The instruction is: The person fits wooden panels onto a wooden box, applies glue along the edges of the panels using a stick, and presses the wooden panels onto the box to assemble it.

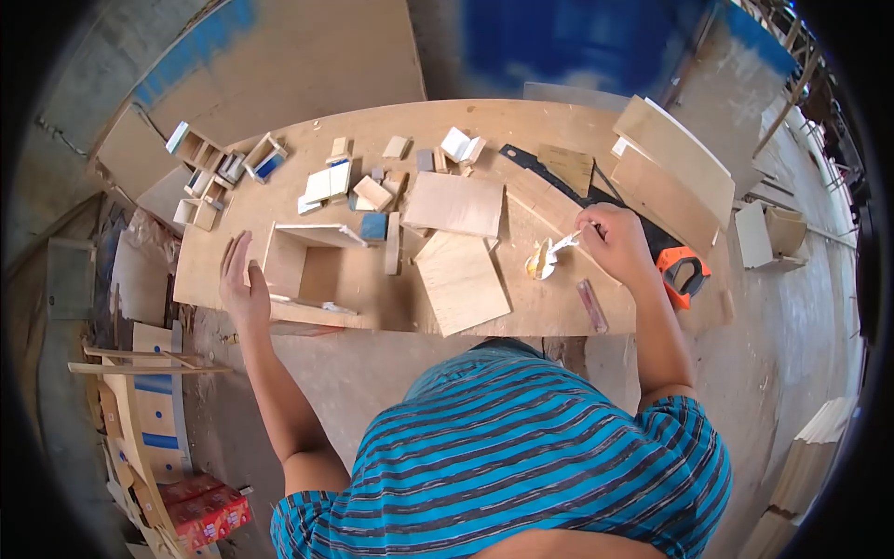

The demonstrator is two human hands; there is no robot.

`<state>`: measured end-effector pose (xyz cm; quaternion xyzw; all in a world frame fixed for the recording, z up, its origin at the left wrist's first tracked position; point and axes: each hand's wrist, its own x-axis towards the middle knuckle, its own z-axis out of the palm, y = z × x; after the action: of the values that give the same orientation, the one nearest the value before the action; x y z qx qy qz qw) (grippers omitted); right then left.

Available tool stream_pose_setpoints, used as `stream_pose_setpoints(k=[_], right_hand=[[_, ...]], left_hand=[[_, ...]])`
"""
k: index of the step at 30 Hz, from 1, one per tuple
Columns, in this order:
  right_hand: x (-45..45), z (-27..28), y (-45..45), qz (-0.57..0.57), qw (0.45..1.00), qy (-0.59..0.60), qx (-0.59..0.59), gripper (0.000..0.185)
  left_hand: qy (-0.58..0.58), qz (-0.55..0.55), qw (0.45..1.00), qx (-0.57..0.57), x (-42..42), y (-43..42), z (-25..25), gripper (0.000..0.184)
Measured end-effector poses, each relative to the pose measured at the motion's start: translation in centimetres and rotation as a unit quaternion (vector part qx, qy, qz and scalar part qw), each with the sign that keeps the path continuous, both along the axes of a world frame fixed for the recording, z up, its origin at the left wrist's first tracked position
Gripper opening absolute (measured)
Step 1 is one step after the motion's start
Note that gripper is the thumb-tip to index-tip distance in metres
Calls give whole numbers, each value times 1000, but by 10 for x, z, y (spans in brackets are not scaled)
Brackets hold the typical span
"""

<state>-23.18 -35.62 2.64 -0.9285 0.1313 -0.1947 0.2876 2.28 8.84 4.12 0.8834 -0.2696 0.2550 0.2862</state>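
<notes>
My left hand (246, 287) is open, its fingers stretched out along the left side of a small open wooden box (287, 261). White, glue-like smears show on the box's upper and lower edges. Over on the right, my right hand (616, 240) has its fingers closed on a small white-smeared stick (566, 243). The stick's far end reaches to a small container (539, 262) with white and yellowish stuff in it. Two flat wooden panels (463, 282) lie between the box and the container, one overlapping the other.
A handsaw with an orange handle (684, 278) lies at right, near standing boards (675, 168). Several wood blocks (373, 194) are scattered behind the box. A reddish bar (591, 306) is near the table's front edge. Small wooden assemblies (197, 177) stand far left.
</notes>
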Motion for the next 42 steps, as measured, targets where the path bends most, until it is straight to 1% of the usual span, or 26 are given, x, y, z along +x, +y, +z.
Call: stream_pose_setpoints(k=[1,3,6,7,10,11,13,14,16,17,18,19,20,21,23,26,27,30,32,33,35,36,37,39,41,42], right_hand=[[0,-12,5,-9,999,-7,-32,9],[0,-20,20,-25,997,40,-64,9],[6,-42,33,-33,988,87,-124,9],[8,-47,36,-37,983,100,-148,9],[11,-54,49,-67,974,159,-147,13],[13,-52,53,-78,976,128,-156,15],[13,-45,63,-102,977,70,-171,20],[12,-38,68,-112,969,7,-220,22],[18,-12,90,-131,934,-109,-315,27],[15,-12,96,-115,966,-92,-213,24],[15,-16,108,-125,982,20,-136,26],[16,-21,119,-135,981,129,-55,30],[18,-26,132,-118,973,185,-70,36],[20,-35,143,-100,962,239,-84,43],[24,-71,158,-109,952,220,-182,59],[34,-78,179,-148,946,258,-132,80],[37,-83,180,-151,942,279,-111,92],[37,-99,180,-187,955,183,-138,89],[33,-115,168,-175,967,157,-99,77],[33,-111,165,-169,972,143,-80,71],[31,-101,157,-118,976,142,113,54],[32,-96,155,-89,964,140,208,46],[34,-105,155,-51,954,82,285,31],[42,-108,158,-31,948,73,309,29],[52,-89,170,-7,939,72,335,26],[59,-80,176,-6,945,84,317,26]], left_hand=[[-2,11,1000,-12,0,10,-4,45],[5,19,999,-47,4,39,-6,42],[76,30,982,-171,10,70,-21,40],[46,10,976,-211,17,80,-32,39],[197,65,938,-278,10,117,-49,39],[163,54,942,-289,10,124,-60,39],[155,52,941,-297,7,140,-77,38],[154,49,940,-302,4,148,-85,37],[151,45,939,-305,-6,168,-98,35],[162,33,937,-308,-11,173,-112,35],[186,32,930,-316,-15,180,-116,34],[210,30,922,-324,-18,186,-116,34],[233,27,914,-332,-20,190,-118,34],[232,20,917,-324,-20,195,-122,34],[226,10,924,-308,-19,202,-130,35],[249,-4,912,-327,-16,203,-137,36],[248,-12,914,-320,-15,204,-138,37],[250,-30,917,-310,-5,200,-135,39],[262,-35,910,-321,-4,186,-125,40],[267,-43,907,-321,-2,181,-123,41],[275,-57,903,-324,4,171,-120,42],[287,-58,895,-337,5,165,-119,43],[298,-58,887,-348,7,159,-118,44],[313,-63,874,-366,14,149,-114,46],[322,-71,864,-380,22,138,-111,48],[329,-74,864,-375,25,131,-109,49]])
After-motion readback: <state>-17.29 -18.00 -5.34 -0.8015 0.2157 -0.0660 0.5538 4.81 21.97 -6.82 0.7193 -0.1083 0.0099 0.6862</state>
